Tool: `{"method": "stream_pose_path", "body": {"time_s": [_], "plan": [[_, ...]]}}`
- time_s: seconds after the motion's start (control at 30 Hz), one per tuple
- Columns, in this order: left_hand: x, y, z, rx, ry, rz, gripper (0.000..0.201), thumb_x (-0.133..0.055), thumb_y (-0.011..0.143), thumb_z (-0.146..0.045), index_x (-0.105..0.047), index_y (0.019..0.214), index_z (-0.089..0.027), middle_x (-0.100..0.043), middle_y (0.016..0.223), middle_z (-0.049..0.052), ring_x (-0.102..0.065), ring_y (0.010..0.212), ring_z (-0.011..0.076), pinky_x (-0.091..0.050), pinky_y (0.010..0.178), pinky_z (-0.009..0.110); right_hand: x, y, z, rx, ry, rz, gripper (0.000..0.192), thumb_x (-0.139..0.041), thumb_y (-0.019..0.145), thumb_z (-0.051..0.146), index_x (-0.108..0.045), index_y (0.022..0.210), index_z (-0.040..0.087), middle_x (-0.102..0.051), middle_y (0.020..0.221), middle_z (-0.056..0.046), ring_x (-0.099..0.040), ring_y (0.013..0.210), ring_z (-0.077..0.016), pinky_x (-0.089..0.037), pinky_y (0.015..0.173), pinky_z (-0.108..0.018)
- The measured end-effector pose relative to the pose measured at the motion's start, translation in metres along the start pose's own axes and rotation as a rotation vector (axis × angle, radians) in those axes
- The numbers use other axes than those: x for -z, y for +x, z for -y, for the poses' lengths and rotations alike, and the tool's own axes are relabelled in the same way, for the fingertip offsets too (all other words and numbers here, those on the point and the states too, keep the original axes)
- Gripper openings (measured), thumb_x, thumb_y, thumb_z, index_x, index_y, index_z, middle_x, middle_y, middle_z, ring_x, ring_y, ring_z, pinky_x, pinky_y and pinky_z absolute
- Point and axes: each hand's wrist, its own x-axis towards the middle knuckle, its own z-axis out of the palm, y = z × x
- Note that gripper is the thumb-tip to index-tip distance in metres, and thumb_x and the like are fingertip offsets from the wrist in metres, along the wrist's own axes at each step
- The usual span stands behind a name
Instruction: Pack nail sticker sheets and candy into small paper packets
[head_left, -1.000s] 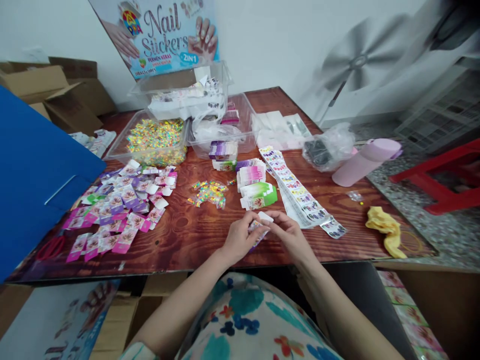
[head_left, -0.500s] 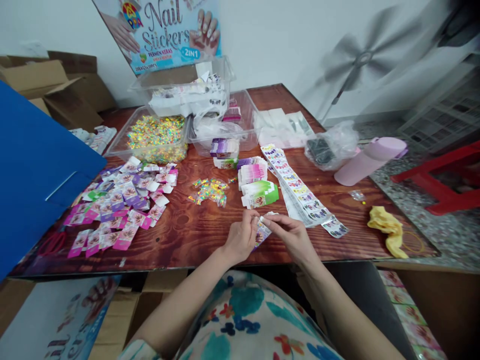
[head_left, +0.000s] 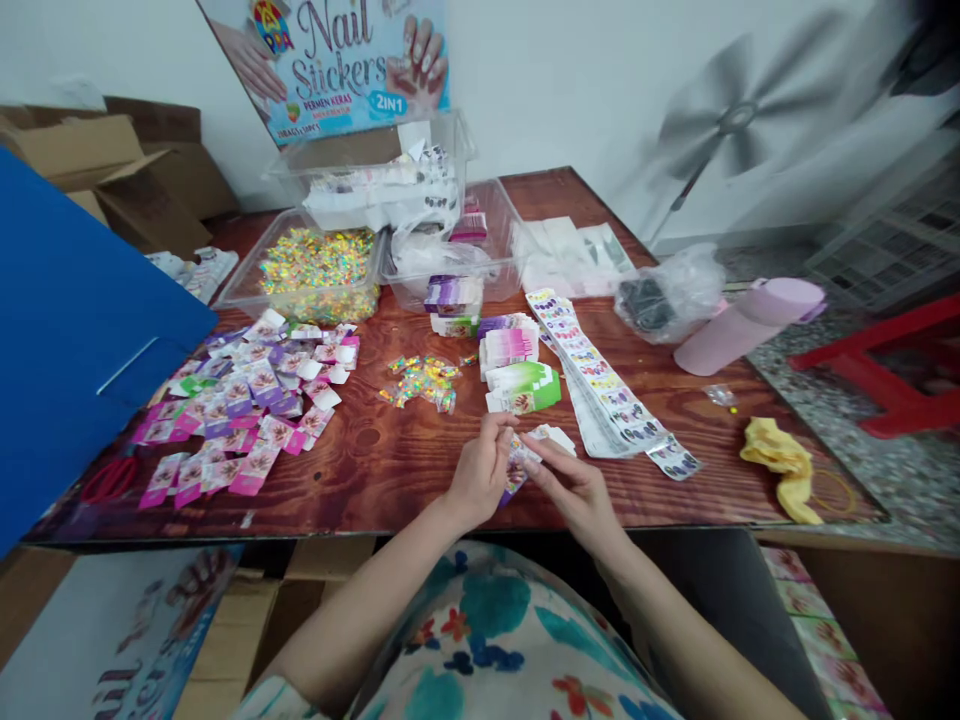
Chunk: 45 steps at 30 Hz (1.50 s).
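Close to the table's front edge, both hands are together at a small purple-and-white printed card box [head_left: 514, 476]. My left hand [head_left: 478, 472] pinches its left side between thumb and fingers. My right hand [head_left: 576, 492] has its thumb and fingers closed on the right side of the same box. White flaps [head_left: 556, 438] show just beyond the right fingers; whether they belong to this box or another I cannot tell. Beyond the hands stand rows of flat card boxes in green [head_left: 525, 388], pink and purple. A small heap of colourful candy packets [head_left: 421, 382] lies to their left.
A pile of filled-looking card boxes [head_left: 251, 400] spreads at the left, with red scissors [head_left: 109, 480]. Clear tubs [head_left: 375, 262] stand at the back. Nail sticker strips [head_left: 600, 385], a pink bottle [head_left: 750, 325] and a yellow cloth [head_left: 780, 465] lie rightward. A blue panel [head_left: 82, 340] borders the left.
The right fingers have moved from a fingertip pinch near the left hand to lying along the box's right side. More white flaps show beyond them. The whole view has shifted slightly.
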Motion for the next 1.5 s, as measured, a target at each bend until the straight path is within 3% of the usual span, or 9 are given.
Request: {"method": "stream_pose_path", "body": {"time_s": [0.13,0.23,0.43,0.57,0.67,0.83,0.97,1.07,1.5], "plan": [[0.001,-0.007,0.003,0.066,-0.023,0.0,0.024,-0.032,0.099,-0.034,-0.051,0.108,-0.022,-0.062,0.088,0.001,-0.06,0.078,0.015,-0.045,0.073,0.026,-0.012,-0.005,-0.006,-0.032,-0.093,0.008,0.036,-0.062,0.088,0.038,-0.067,0.122,0.028,-0.067,0.122,-0.006,-0.059,0.118,-0.0262,-0.042,0.106,-0.044],[0.017,0.005,0.015,0.131,-0.115,-0.099,0.028,-0.031,0.099,-0.038,-0.054,0.101,-0.021,-0.056,0.077,-0.001,-0.055,0.066,0.0122,-0.044,0.065,0.023,-0.016,-0.005,-0.013,-0.053,-0.083,-0.017,0.056,-0.064,0.086,0.041,-0.05,0.139,0.031,-0.068,0.117,-0.006,-0.066,0.103,-0.0231,-0.054,0.092,-0.038],[0.168,0.066,0.026,0.192,-0.087,-0.842,0.017,-0.035,0.097,-0.026,-0.05,0.098,-0.018,-0.057,0.088,0.002,-0.057,0.077,0.0122,-0.047,0.074,0.024,0.012,0.002,-0.032,-0.173,-0.115,-0.142,0.05,-0.065,0.08,0.05,-0.061,0.124,0.025,-0.073,0.099,-0.006,-0.069,0.092,-0.0241,-0.057,0.083,-0.036],[0.242,0.077,0.021,0.332,0.299,-1.067,0.038,-0.046,0.091,-0.019,-0.039,0.128,-0.013,-0.054,0.118,0.014,-0.059,0.101,0.0212,-0.047,0.088,0.035,0.036,0.004,-0.038,-0.071,-0.343,-0.187,0.041,-0.062,0.079,0.053,-0.07,0.105,0.022,-0.073,0.099,-0.008,-0.068,0.089,-0.0262,-0.055,0.083,-0.039],[0.212,0.065,0.026,0.25,0.644,-0.937,0.045,-0.055,0.085,-0.015,-0.043,0.128,-0.012,-0.049,0.127,0.019,-0.055,0.112,0.0271,-0.043,0.096,0.04,0.044,0.003,-0.035,-0.007,-0.586,-0.236,0.038,-0.054,0.086,0.05,-0.07,0.103,0.02,-0.071,0.092,-0.009,-0.067,0.081,-0.0249,-0.053,0.076,-0.038],[0.066,0.023,0.027,-0.085,0.588,-0.041,0.016,-0.045,0.095,-0.027,-0.059,0.099,-0.021,-0.063,0.097,0.004,-0.062,0.094,0.0184,-0.049,0.086,0.03,0.036,0.004,-0.029,-0.091,-0.925,-0.204,0.038,-0.043,0.095,0.04,-0.069,0.109,0.016,-0.068,0.092,-0.011,-0.065,0.077,-0.0226,-0.049,0.066,-0.032],[-0.018,0.003,0.022,-0.058,0.756,0.267,0.023,-0.052,0.092,-0.035,-0.055,0.11,-0.022,-0.058,0.107,0.006,-0.063,0.095,0.0206,-0.052,0.081,0.032,0.019,0.008,-0.027,-0.144,-1.218,-0.126,0.033,-0.05,0.094,0.041,-0.069,0.106,0.017,-0.064,0.098,-0.012,-0.059,0.089,-0.0258,-0.046,0.069,-0.032],[-0.036,0.008,0.025,0.033,0.87,0.33,0.034,-0.06,0.088,-0.034,-0.049,0.117,-0.019,-0.052,0.116,0.009,-0.065,0.094,0.0226,-0.053,0.079,0.034,0.009,0.012,-0.026,-0.116,-1.347,-0.07,0.03,-0.055,0.091,0.04,-0.07,0.1,0.015,-0.062,0.097,-0.014,-0.054,0.091,-0.0279,-0.045,0.076,-0.034],[-0.028,0.026,0.02,0.148,0.837,0.423,0.04,-0.067,0.083,-0.034,-0.043,0.111,-0.018,-0.051,0.119,0.01,-0.067,0.095,0.026,-0.054,0.076,0.036,0.0,0.013,-0.027,-0.207,-1.226,-0.169,0.031,-0.048,0.095,0.041,-0.067,0.097,0.017,-0.059,0.098,-0.014,-0.057,0.091,-0.0265,-0.044,0.066,-0.033]]}}
